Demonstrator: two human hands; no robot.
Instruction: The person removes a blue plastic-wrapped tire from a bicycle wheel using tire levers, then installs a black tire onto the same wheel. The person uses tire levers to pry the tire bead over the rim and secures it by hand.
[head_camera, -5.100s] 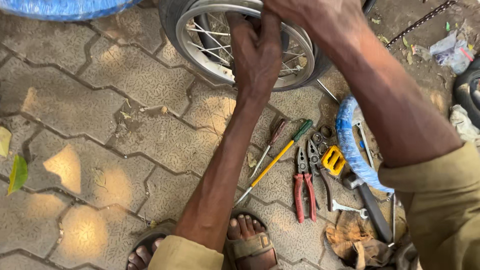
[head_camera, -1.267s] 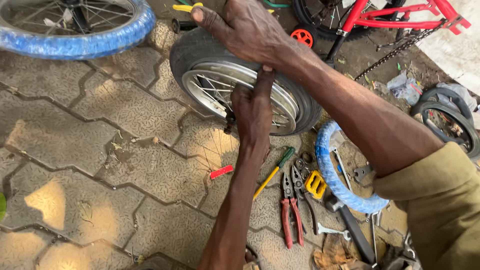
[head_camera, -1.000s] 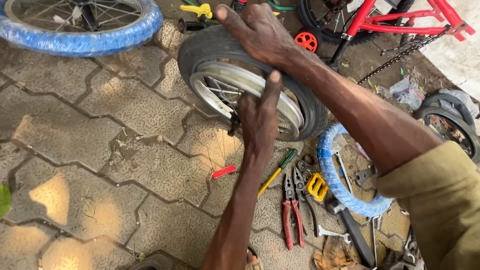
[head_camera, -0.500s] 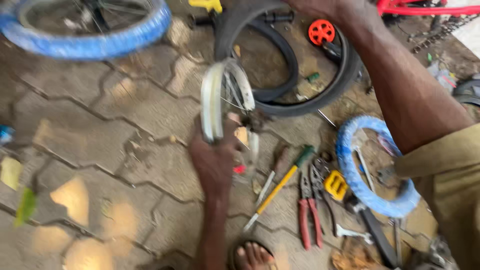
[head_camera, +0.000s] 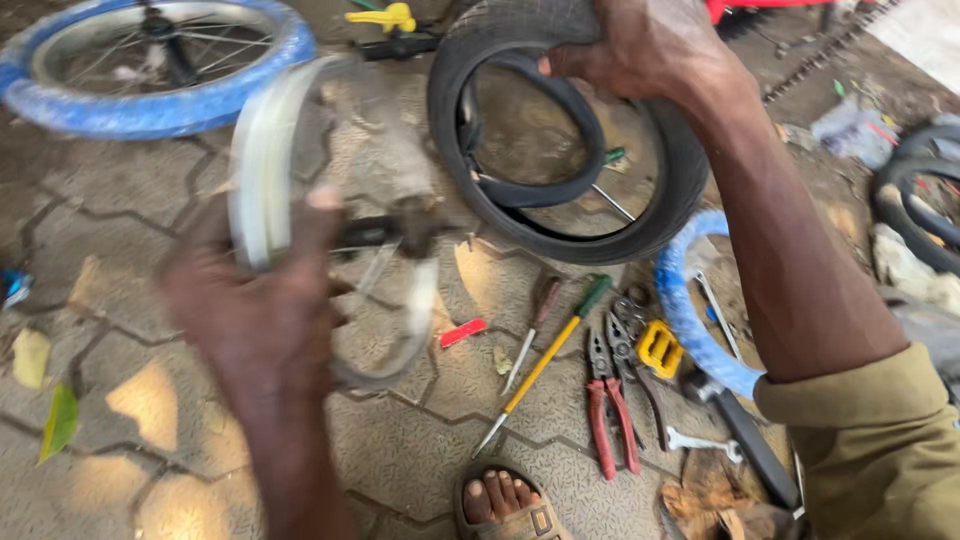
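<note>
Outdoors on paving (head_camera: 150, 400), left grip (head_camera: 265, 310) clasps rim (head_camera: 262, 170), right grip (head_camera: 650, 50) tyre (head_camera: 670, 200).

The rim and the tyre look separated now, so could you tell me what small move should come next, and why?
Probably lay the rim down: the left hand holds it clear of the tyre, and the inner tube hangs loose, needing both hands.
</note>
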